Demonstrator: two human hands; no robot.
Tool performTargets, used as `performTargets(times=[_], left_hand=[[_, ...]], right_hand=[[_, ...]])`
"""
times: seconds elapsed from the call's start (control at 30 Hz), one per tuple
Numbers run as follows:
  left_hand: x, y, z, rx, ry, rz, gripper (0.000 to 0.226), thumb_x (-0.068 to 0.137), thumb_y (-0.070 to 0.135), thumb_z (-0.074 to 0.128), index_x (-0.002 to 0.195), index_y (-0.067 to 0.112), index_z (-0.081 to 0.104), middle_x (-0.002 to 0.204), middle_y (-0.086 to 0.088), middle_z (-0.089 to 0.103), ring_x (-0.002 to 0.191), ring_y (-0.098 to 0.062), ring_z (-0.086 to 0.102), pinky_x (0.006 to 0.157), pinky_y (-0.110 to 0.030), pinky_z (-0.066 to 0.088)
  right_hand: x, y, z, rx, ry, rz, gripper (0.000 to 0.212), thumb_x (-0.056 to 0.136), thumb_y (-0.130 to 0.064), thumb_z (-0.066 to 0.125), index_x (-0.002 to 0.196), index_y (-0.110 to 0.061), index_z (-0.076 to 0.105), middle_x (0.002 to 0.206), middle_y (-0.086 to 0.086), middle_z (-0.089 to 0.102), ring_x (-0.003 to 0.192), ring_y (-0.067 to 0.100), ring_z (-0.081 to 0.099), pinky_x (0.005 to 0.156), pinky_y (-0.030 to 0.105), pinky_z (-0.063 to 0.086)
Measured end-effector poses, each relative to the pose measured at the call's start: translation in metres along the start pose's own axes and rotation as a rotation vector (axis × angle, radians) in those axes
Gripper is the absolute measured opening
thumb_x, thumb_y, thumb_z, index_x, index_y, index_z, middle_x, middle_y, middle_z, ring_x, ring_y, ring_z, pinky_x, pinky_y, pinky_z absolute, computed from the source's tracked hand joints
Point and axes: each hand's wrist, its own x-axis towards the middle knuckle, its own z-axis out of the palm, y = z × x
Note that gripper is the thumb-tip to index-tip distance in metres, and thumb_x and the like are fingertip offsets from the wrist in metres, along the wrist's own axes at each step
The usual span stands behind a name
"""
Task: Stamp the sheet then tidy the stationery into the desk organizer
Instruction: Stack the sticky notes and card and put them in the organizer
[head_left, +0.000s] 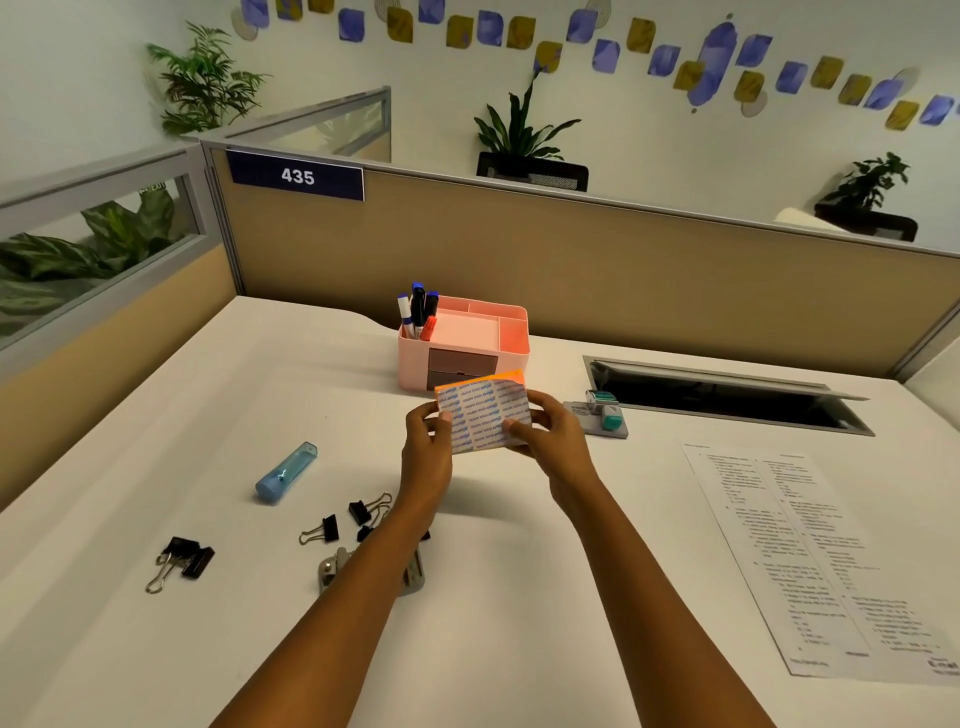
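Note:
Both hands hold a pad of orange sticky notes (483, 413) above the desk, its printed white backing facing me. My left hand (427, 441) grips the pad's left edge and my right hand (550, 431) grips its right edge. Just behind the pad stands the pink desk organizer (514, 332), with several markers (418, 309) upright in its left compartment. A grey and teal stamp (605, 410) rests on its pad to the right. The printed sheet (810, 561) lies flat at the right.
A blue capped tube (285, 473) lies at the left. Several black binder clips (187, 558) (343, 522) are scattered near it, and a metal hole punch (332, 569) is partly hidden under my left forearm. A cable hatch (727, 395) is open at the back right. Partition walls enclose the desk.

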Motion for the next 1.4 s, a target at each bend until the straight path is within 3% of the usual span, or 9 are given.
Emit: performTargets(times=[0.07, 0.13, 0.23, 0.3, 0.47, 0.73, 0.87, 1.1, 1.4], left_hand=[[0.010, -0.003, -0.001, 0.029, -0.011, 0.036, 0.028, 0.098, 0.021, 0.035, 0.124, 0.010, 0.041, 0.122, -0.015, 0.056, 0.094, -0.022, 0.054, 0.070, -0.026, 0.044], [0.019, -0.007, -0.002, 0.096, -0.038, 0.070, 0.026, 0.098, 0.019, 0.035, 0.120, 0.011, 0.045, 0.119, -0.012, 0.059, 0.101, -0.027, 0.057, 0.073, -0.026, 0.042], [0.035, -0.015, -0.002, 0.279, -0.071, 0.143, 0.025, 0.097, 0.017, 0.038, 0.115, 0.011, 0.053, 0.120, -0.010, 0.059, 0.111, -0.026, 0.055, 0.085, -0.029, 0.042], [0.046, -0.021, -0.002, 0.428, -0.095, 0.184, 0.025, 0.097, 0.016, 0.039, 0.113, 0.011, 0.057, 0.121, -0.008, 0.059, 0.110, -0.023, 0.055, 0.089, -0.027, 0.042], [0.075, -0.038, -0.001, 0.727, -0.173, 0.236, 0.028, 0.097, 0.015, 0.038, 0.117, 0.014, 0.057, 0.128, -0.006, 0.056, 0.118, -0.023, 0.051, 0.103, -0.032, 0.037], [0.104, -0.058, -0.003, 0.919, -0.214, 0.291, 0.037, 0.097, 0.021, 0.037, 0.133, 0.018, 0.043, 0.146, -0.003, 0.037, 0.136, -0.019, 0.032, 0.112, -0.029, 0.023], [0.108, -0.066, -0.003, 1.024, -0.262, 0.294, 0.043, 0.098, 0.031, 0.030, 0.141, 0.024, 0.028, 0.154, 0.002, 0.019, 0.143, -0.016, 0.015, 0.117, -0.030, 0.011], [0.105, -0.075, -0.002, 1.126, -0.226, 0.353, 0.047, 0.098, 0.035, 0.021, 0.144, 0.027, 0.018, 0.156, 0.004, 0.011, 0.145, -0.015, 0.009, 0.118, -0.032, 0.007], [0.102, -0.078, -0.001, 1.150, -0.202, 0.378, 0.048, 0.098, 0.037, 0.016, 0.145, 0.027, 0.016, 0.157, 0.004, 0.009, 0.145, -0.015, 0.008, 0.118, -0.032, 0.006]], right_hand=[[0.014, -0.011, -0.003, -0.074, 0.060, -0.067, 0.033, 0.088, -0.002, 0.058, 0.119, -0.010, 0.054, 0.112, 0.010, 0.062, 0.096, 0.022, 0.064, 0.080, 0.030, 0.056], [0.029, -0.026, -0.007, -0.193, 0.144, -0.171, 0.028, 0.087, -0.003, 0.058, 0.114, -0.009, 0.058, 0.108, 0.006, 0.064, 0.095, 0.019, 0.062, 0.085, 0.031, 0.055], [0.059, -0.051, -0.010, -0.372, 0.255, -0.332, 0.021, 0.086, -0.003, 0.057, 0.105, -0.007, 0.062, 0.097, 0.002, 0.065, 0.084, 0.012, 0.057, 0.066, 0.013, 0.045], [0.080, -0.065, -0.012, -0.463, 0.280, -0.402, 0.019, 0.085, -0.002, 0.055, 0.103, -0.006, 0.062, 0.097, 0.006, 0.067, 0.082, 0.013, 0.056, 0.062, 0.018, 0.039], [0.132, -0.084, -0.011, -0.664, 0.314, -0.498, 0.018, 0.086, 0.002, 0.048, 0.099, -0.003, 0.059, 0.100, 0.014, 0.067, 0.089, 0.028, 0.061, 0.072, 0.038, 0.050], [0.188, -0.082, 0.007, -0.906, 0.235, -0.505, 0.021, 0.092, -0.006, 0.046, 0.110, -0.008, 0.056, 0.111, 0.015, 0.064, 0.098, 0.030, 0.061, 0.081, 0.047, 0.054], [0.204, -0.070, 0.014, -0.999, 0.184, -0.525, 0.023, 0.092, -0.008, 0.046, 0.112, -0.005, 0.056, 0.111, 0.018, 0.062, 0.099, 0.032, 0.059, 0.077, 0.041, 0.050], [0.226, -0.044, 0.019, -1.075, 0.065, -0.446, 0.028, 0.092, -0.005, 0.045, 0.118, -0.004, 0.054, 0.116, 0.019, 0.059, 0.104, 0.031, 0.056, 0.074, 0.031, 0.042], [0.244, -0.030, 0.022, -1.156, 0.033, -0.313, 0.030, 0.093, -0.020, 0.053, 0.121, -0.010, 0.056, 0.124, 0.013, 0.056, 0.112, 0.028, 0.052, 0.094, 0.039, 0.047]])
